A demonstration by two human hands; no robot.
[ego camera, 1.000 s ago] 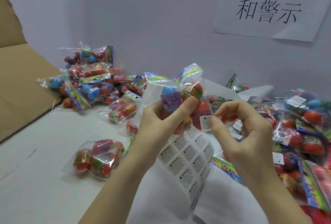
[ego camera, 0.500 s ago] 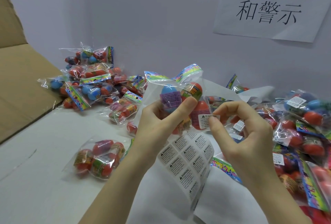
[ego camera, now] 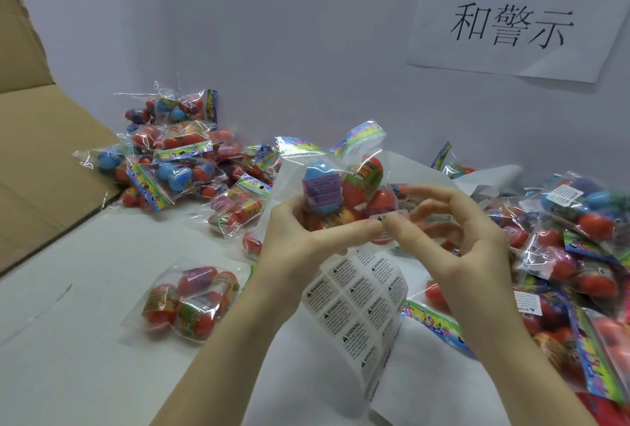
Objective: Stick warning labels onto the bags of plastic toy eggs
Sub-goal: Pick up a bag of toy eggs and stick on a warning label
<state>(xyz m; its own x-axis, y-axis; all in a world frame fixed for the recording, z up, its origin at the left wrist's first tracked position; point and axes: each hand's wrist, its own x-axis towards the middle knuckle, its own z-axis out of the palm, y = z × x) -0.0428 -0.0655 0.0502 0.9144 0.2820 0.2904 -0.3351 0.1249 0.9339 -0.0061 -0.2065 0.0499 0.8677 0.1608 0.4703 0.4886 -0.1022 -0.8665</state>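
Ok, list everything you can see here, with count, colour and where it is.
held bag: one, clear with blue, red and orange eggs, raised at centre
label: one, white, on the held bag at the thumbs
label sheet: one, white, hanging under the left hand
lone bag: one, clear with red eggs, table front left
left pile: many bags, back left by the wall
right pile: many bags, some with white labels, right side
box: one, brown cardboard, far left
sign: one, white paper with dark characters, on the wall
table: white
left hand: holds the bag
right hand: thumb at the label
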